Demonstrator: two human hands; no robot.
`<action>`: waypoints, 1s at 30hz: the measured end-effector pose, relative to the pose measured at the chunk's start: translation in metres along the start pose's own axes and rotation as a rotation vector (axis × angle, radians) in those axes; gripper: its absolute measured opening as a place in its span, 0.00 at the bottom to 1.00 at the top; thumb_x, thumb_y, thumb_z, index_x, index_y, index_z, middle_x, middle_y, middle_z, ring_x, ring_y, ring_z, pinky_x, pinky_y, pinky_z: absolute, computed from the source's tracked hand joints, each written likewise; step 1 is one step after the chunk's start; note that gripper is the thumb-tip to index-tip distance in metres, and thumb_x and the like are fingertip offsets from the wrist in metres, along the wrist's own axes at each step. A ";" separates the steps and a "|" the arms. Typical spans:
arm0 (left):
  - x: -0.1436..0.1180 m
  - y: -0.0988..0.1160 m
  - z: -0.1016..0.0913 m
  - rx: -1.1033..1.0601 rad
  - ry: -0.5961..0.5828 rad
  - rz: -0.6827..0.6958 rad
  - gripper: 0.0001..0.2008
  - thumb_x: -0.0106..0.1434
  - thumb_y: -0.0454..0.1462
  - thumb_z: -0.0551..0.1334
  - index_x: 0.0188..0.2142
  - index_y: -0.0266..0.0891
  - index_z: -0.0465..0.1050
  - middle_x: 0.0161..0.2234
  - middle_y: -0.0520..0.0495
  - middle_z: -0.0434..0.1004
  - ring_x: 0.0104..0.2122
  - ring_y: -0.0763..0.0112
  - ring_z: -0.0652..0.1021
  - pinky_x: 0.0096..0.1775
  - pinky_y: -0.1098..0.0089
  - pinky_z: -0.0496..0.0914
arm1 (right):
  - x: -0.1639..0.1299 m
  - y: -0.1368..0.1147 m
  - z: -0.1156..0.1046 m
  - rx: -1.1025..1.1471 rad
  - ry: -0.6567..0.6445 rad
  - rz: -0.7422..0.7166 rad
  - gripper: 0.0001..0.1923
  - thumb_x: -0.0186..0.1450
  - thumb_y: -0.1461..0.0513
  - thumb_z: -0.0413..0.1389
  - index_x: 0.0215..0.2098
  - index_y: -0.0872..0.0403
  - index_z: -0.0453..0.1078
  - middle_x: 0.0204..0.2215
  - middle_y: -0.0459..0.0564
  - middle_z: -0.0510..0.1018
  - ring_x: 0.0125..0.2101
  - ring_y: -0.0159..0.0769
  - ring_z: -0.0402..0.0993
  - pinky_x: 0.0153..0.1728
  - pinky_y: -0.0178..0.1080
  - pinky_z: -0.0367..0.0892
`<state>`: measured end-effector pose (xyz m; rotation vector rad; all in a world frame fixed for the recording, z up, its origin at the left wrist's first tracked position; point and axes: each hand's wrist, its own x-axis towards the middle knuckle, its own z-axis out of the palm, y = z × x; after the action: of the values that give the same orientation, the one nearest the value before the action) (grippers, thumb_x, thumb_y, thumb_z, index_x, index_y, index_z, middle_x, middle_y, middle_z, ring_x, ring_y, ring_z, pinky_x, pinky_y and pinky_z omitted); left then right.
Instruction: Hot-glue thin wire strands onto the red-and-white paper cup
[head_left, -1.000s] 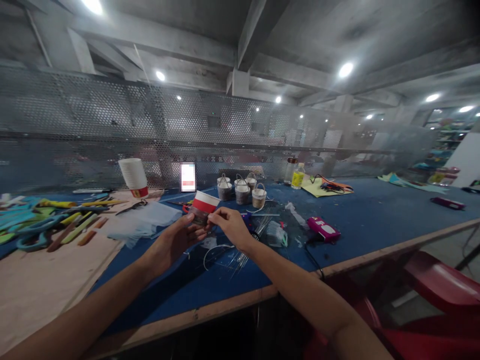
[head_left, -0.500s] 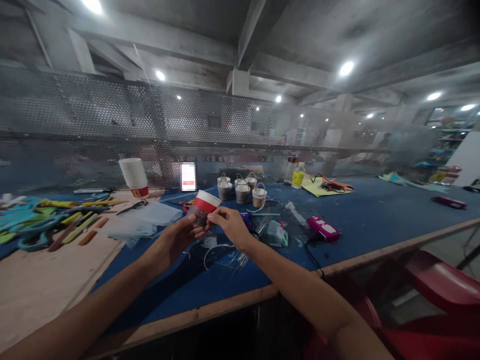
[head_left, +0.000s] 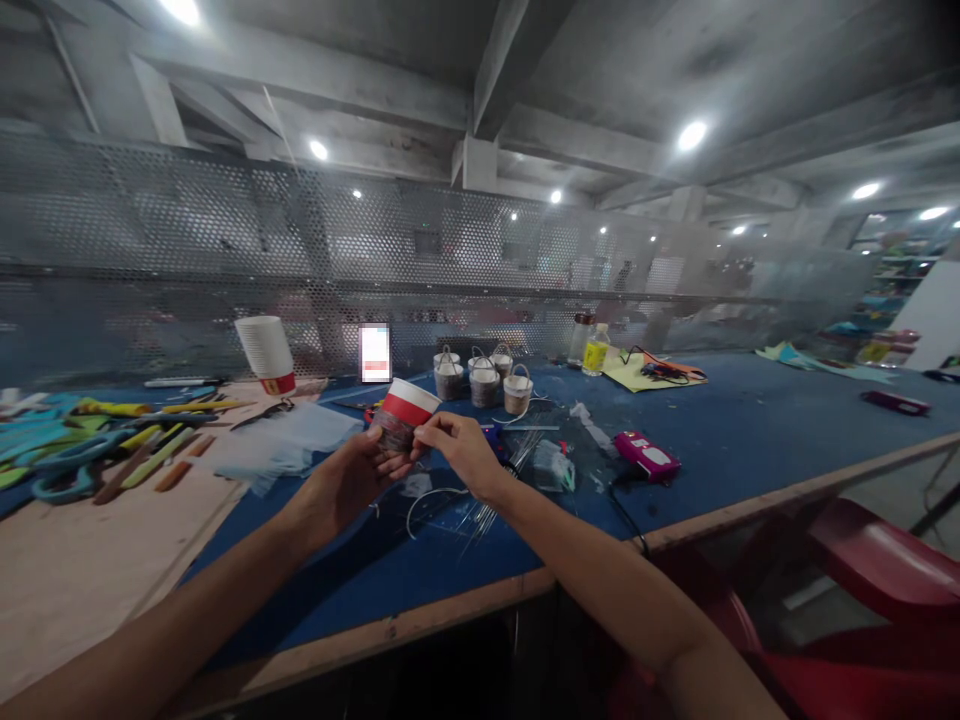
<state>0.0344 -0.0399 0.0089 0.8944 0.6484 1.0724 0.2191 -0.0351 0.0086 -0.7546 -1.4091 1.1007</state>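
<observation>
A red and white paper cup (head_left: 409, 401), its lower part wrapped in grey-brown cord, tilts above the blue table. Around its lower left side, my left hand (head_left: 346, 482) is closed, thumb on the wrapping and fingers underneath. My right hand (head_left: 461, 450) pinches at the cup's lower right side; whatever lies between its fingertips is too small to make out. Behind the cup stand several small handled buckets (head_left: 484, 384), cord-wrapped with white inside. Beneath my right hand lie thin metal wires (head_left: 486, 520) and a loop of white cord (head_left: 410, 515).
Stacked paper cups (head_left: 265, 345) stand at the left, near scissors (head_left: 82, 465), glue-like sticks (head_left: 157, 458) and plastic sheets (head_left: 281, 445). A lit phone (head_left: 375, 353) leans at the back. A magenta device (head_left: 646, 456) with a cable, bottles (head_left: 596, 352) and red chairs (head_left: 885, 560) are rightward.
The cup has turned slightly, showing more of its wrapped side. The left thumb has shifted a little left on it, while the right hand keeps its pinch.
</observation>
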 end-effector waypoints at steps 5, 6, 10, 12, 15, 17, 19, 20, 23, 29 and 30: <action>0.001 0.001 0.000 -0.022 -0.016 -0.006 0.13 0.69 0.37 0.62 0.47 0.29 0.79 0.38 0.35 0.85 0.38 0.61 0.84 0.48 0.63 0.79 | -0.001 -0.002 0.000 0.006 -0.001 0.018 0.13 0.63 0.54 0.64 0.27 0.54 0.72 0.24 0.45 0.80 0.28 0.34 0.77 0.39 0.37 0.70; 0.001 0.001 0.000 -0.031 -0.020 -0.011 0.14 0.69 0.37 0.62 0.47 0.29 0.80 0.38 0.35 0.85 0.37 0.61 0.84 0.48 0.63 0.79 | -0.001 -0.002 0.000 0.009 -0.001 0.016 0.13 0.62 0.54 0.64 0.27 0.54 0.72 0.24 0.45 0.80 0.28 0.34 0.77 0.39 0.37 0.70; 0.002 0.001 -0.002 -0.071 -0.021 -0.036 0.15 0.68 0.38 0.62 0.48 0.29 0.80 0.39 0.34 0.85 0.39 0.58 0.84 0.48 0.62 0.79 | 0.002 0.002 -0.003 -0.005 0.008 0.000 0.15 0.61 0.52 0.66 0.27 0.54 0.73 0.25 0.46 0.80 0.29 0.35 0.77 0.39 0.37 0.70; 0.003 0.001 -0.002 -0.096 -0.012 -0.052 0.15 0.67 0.38 0.63 0.48 0.30 0.80 0.39 0.34 0.85 0.40 0.58 0.84 0.48 0.61 0.79 | 0.004 0.005 -0.005 -0.023 0.001 -0.008 0.15 0.62 0.52 0.66 0.28 0.54 0.73 0.26 0.46 0.80 0.30 0.35 0.77 0.39 0.37 0.70; 0.004 0.003 -0.003 -0.139 -0.014 -0.076 0.14 0.67 0.39 0.64 0.47 0.31 0.80 0.40 0.34 0.86 0.41 0.57 0.84 0.48 0.60 0.79 | 0.004 0.007 -0.006 -0.073 -0.035 -0.047 0.13 0.65 0.53 0.63 0.30 0.54 0.74 0.28 0.46 0.81 0.32 0.35 0.78 0.41 0.37 0.70; 0.004 0.004 -0.003 -0.153 -0.028 -0.084 0.14 0.68 0.40 0.63 0.46 0.31 0.80 0.40 0.35 0.86 0.42 0.57 0.84 0.49 0.60 0.78 | 0.002 0.005 -0.006 -0.098 -0.073 -0.083 0.13 0.69 0.53 0.59 0.32 0.54 0.75 0.29 0.46 0.81 0.33 0.35 0.78 0.42 0.37 0.71; 0.004 0.006 -0.004 -0.149 -0.044 -0.078 0.13 0.68 0.40 0.64 0.46 0.32 0.80 0.40 0.36 0.86 0.42 0.59 0.84 0.51 0.60 0.77 | -0.002 0.001 -0.004 -0.109 -0.097 -0.107 0.15 0.72 0.51 0.56 0.35 0.53 0.75 0.28 0.46 0.81 0.33 0.35 0.79 0.43 0.37 0.71; 0.004 0.006 -0.004 -0.142 -0.049 -0.069 0.12 0.68 0.40 0.64 0.46 0.34 0.80 0.40 0.37 0.86 0.42 0.59 0.84 0.51 0.60 0.77 | -0.004 0.000 -0.004 -0.121 -0.098 -0.119 0.16 0.73 0.51 0.55 0.36 0.53 0.75 0.28 0.46 0.81 0.33 0.35 0.79 0.43 0.37 0.71; 0.005 0.005 -0.005 -0.134 -0.066 -0.025 0.09 0.66 0.39 0.67 0.44 0.39 0.79 0.42 0.40 0.87 0.43 0.60 0.84 0.51 0.60 0.77 | -0.010 -0.005 -0.001 -0.250 -0.064 -0.202 0.16 0.74 0.49 0.54 0.39 0.53 0.74 0.29 0.46 0.82 0.34 0.35 0.80 0.44 0.37 0.71; 0.004 0.004 -0.004 -0.078 -0.078 0.016 0.05 0.63 0.37 0.69 0.40 0.42 0.79 0.44 0.41 0.87 0.46 0.57 0.83 0.52 0.59 0.76 | -0.012 -0.004 0.001 -0.613 -0.037 -0.387 0.12 0.76 0.55 0.53 0.40 0.51 0.74 0.30 0.46 0.84 0.39 0.36 0.80 0.58 0.43 0.61; 0.003 0.004 -0.002 -0.060 -0.079 0.018 0.06 0.64 0.37 0.68 0.41 0.43 0.80 0.45 0.40 0.86 0.47 0.56 0.83 0.52 0.58 0.76 | -0.012 -0.002 0.001 -0.656 -0.040 -0.411 0.11 0.76 0.56 0.53 0.40 0.51 0.74 0.32 0.46 0.84 0.40 0.36 0.80 0.60 0.44 0.59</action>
<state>0.0315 -0.0359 0.0112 0.8877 0.5410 1.0623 0.2206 -0.0468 0.0063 -0.8423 -1.8833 0.3256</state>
